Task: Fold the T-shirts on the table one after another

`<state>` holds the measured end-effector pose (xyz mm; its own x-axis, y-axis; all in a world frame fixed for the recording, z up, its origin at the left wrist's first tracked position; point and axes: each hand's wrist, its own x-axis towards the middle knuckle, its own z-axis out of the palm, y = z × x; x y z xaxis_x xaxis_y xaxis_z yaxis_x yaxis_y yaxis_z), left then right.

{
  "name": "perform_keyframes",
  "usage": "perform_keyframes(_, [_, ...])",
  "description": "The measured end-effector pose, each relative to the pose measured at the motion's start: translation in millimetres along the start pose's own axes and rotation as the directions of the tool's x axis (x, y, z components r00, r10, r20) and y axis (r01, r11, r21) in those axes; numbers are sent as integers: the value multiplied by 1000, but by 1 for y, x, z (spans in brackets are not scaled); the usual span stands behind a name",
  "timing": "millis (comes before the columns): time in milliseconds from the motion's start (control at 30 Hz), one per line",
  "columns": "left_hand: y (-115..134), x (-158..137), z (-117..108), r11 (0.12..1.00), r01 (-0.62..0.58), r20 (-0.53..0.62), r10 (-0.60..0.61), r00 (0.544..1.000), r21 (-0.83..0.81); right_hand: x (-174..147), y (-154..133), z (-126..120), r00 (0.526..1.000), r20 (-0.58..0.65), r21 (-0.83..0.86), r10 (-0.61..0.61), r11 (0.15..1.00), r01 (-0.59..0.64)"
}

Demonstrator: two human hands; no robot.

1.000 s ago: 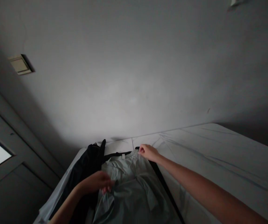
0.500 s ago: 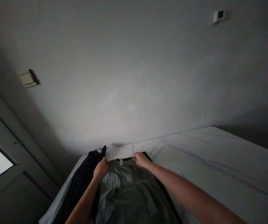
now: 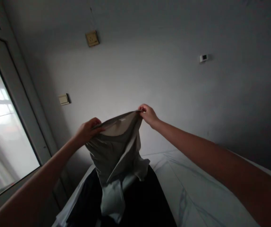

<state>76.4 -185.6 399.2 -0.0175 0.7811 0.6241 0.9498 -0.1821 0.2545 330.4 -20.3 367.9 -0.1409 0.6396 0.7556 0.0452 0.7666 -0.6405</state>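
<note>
A grey-green shirt hangs in the air, stretched by its neckline between my two hands. My left hand pinches the left side of the collar, and my right hand pinches the right side, a little higher. A small pale label shows inside the neck opening. The sleeves and lower part dangle in loose folds over dark clothing, which lies on the white marble-patterned surface.
A light switch, a wall socket and a small white device are on the grey wall. At the left stands a framed glass door. White cloth edges show beside the dark clothing.
Both hands have risen, lifting the shirt by its collar off the dark clothing. They have moved farther apart, and the view has tilted and shifted left.
</note>
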Motion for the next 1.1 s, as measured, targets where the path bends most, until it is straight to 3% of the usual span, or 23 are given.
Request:
perform_keyframes(67, [22, 17, -41, 997, -52, 26, 51, 998, 50, 29, -36, -21, 980, 33, 18, -197, 980, 197])
perform_keyframes(100, [31, 23, -59, 993, -62, 63, 56, 996, 97, 41, -52, -30, 969, 75, 21, -237, 971, 236])
perform_keyframes(167, [48, 34, -89, 974, -58, 137, 29, 990, 218, 61, -79, -46, 969, 81, -9, -234, 972, 235])
perform_keyframes(233, [63, 42, -113, 962, -40, 166, -6, 986, 270, 76, -99, -54, 973, -77, -40, -218, 976, 216])
perform_keyframes(300, [76, 46, -132, 979, 0, 141, -29, 990, 205, 85, -116, -58, 962, -205, -1, -179, 983, 183])
perform_keyframes(333, [81, 46, -140, 989, 21, 128, -40, 991, 145, 88, -124, -60, 972, -189, 50, -142, 987, 154])
perform_keyframes(400, [88, 44, -154, 998, 61, 99, -62, 993, 15, 90, -140, -66, 996, 5, 161, -86, 983, 84])
perform_keyframes(467, [90, 39, -167, 991, 76, 58, -70, 996, -109, 88, -155, -77, 958, 275, 180, -81, 983, 31])
perform_keyframes(533, [86, 31, -177, 971, 83, 11, -82, 997, -223, 84, -167, -91, 891, 450, 119, -56, 993, 2])
perform_keyframes(600, [83, 23, -183, 942, 93, -22, -105, 994, -323, 78, -177, -104, 858, 514, 57, -11, 998, -21])
perform_keyframes(800, [83, 15, -188, 853, 108, -4, -128, 992, -511, 67, -201, -111, 918, 397, 16, 2, 1000, -9])
perform_keyframes(933, [77, 10, -198, 854, 86, 29, -83, 996, -514, 71, -206, -108, 914, 377, 151, -146, 984, 95])
perform_keyframes(1000, [76, 7, -200, 852, 139, 54, -129, 990, -505, 74, -204, -106, 906, 385, 210, -175, 973, 99])
perform_keyframes(1100, [87, 9, -191, 841, 259, 84, -250, 965, -474, 78, -200, -94, 896, 434, 178, -94, 984, 17])
